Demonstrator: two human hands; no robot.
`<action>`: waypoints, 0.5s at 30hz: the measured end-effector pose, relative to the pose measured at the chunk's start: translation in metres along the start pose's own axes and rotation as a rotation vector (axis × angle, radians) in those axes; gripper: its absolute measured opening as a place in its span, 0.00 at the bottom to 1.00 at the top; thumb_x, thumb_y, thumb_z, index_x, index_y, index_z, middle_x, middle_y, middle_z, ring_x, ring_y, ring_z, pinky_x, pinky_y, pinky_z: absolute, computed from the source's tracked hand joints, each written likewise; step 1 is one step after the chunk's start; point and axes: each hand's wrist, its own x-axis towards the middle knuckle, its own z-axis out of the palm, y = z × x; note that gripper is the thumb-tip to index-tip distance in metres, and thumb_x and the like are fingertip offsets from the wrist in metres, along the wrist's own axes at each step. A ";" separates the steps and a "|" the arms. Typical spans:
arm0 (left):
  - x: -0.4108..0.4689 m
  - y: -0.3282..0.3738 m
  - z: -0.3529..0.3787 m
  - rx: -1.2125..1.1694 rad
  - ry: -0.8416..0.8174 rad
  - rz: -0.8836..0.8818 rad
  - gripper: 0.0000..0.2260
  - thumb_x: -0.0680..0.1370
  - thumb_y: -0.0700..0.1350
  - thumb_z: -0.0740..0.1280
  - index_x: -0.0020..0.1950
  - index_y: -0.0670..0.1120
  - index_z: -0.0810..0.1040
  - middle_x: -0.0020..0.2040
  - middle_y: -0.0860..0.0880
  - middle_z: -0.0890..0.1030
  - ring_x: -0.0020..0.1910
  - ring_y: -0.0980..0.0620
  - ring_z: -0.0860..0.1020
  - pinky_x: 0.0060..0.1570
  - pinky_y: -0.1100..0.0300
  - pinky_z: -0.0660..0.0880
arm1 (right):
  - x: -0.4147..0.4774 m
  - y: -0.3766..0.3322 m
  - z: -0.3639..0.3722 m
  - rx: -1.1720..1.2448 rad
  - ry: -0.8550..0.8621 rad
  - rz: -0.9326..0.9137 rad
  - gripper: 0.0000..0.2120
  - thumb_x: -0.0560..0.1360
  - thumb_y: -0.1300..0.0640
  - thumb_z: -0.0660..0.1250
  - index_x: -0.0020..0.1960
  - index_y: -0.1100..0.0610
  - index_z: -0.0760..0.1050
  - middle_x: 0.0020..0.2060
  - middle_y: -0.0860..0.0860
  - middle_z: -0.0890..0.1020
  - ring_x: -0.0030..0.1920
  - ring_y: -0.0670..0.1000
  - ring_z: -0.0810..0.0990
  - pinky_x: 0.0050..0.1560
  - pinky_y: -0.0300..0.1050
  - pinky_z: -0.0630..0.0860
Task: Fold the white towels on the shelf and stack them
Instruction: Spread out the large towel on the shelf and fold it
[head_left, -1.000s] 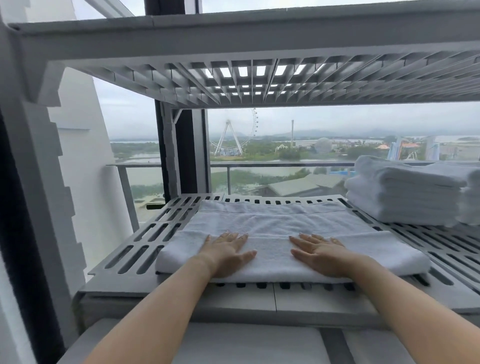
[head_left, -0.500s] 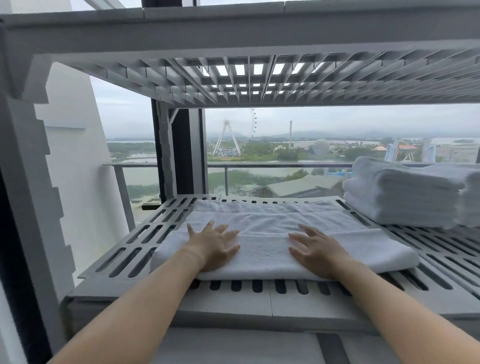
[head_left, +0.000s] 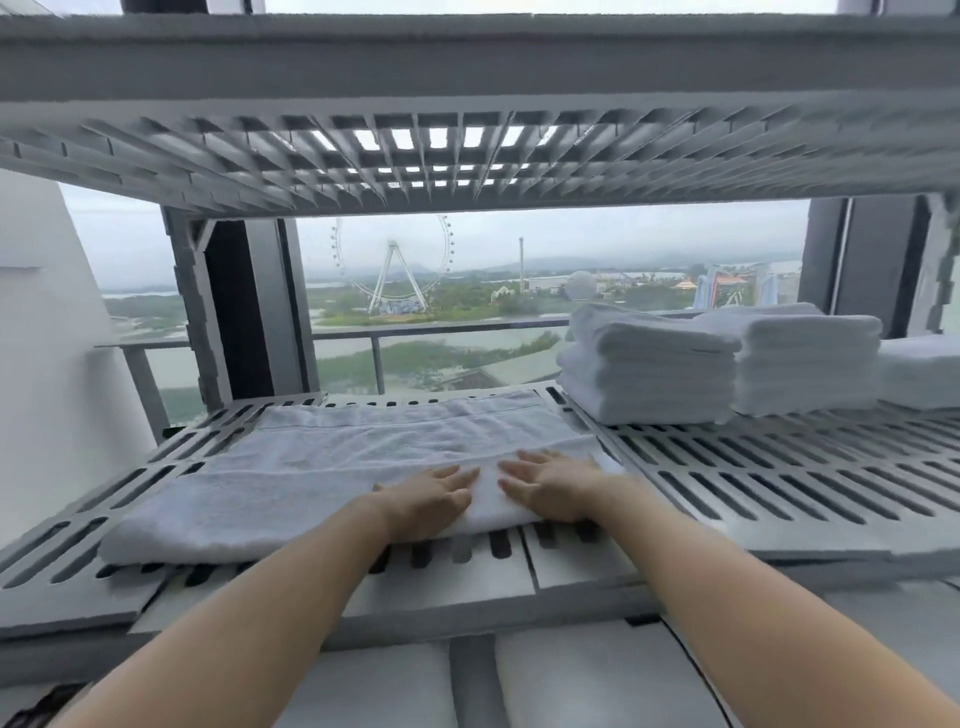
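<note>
Ferris wheel (head_left: 393, 250) beyond a balcony railing (head_left: 441, 328), under grey sky (head_left: 623, 234).

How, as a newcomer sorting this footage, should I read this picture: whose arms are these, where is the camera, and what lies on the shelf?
No machine here: these are a person's bare arms, filmed by one camera worn on the head, looking forward and down. The left hand and right hand lie flat, side by side, on a partly folded white towel spread on the slotted grey shelf. Their fingers are straight, pressing it; nothing is gripped. To the right stand stacks of folded towels. Far behind stands a Ferris wheel.
</note>
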 end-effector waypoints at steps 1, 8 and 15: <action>0.005 0.005 -0.001 -0.015 0.000 -0.024 0.22 0.82 0.54 0.47 0.76 0.57 0.50 0.78 0.53 0.48 0.76 0.51 0.49 0.73 0.50 0.45 | 0.001 0.010 -0.001 0.013 -0.010 -0.010 0.29 0.76 0.33 0.43 0.75 0.39 0.48 0.76 0.43 0.47 0.76 0.50 0.45 0.73 0.64 0.43; 0.035 0.038 0.008 0.055 0.048 -0.122 0.23 0.80 0.61 0.46 0.75 0.62 0.47 0.78 0.52 0.47 0.76 0.46 0.46 0.74 0.44 0.44 | 0.006 0.037 -0.004 0.031 -0.069 -0.033 0.31 0.74 0.30 0.42 0.74 0.39 0.44 0.77 0.48 0.43 0.76 0.58 0.40 0.71 0.67 0.39; 0.021 0.031 0.009 0.030 0.118 -0.186 0.26 0.77 0.67 0.44 0.75 0.63 0.48 0.78 0.55 0.48 0.76 0.53 0.45 0.71 0.36 0.44 | 0.021 0.006 -0.009 0.035 -0.006 -0.227 0.26 0.80 0.42 0.43 0.76 0.49 0.51 0.77 0.55 0.51 0.76 0.56 0.46 0.74 0.59 0.41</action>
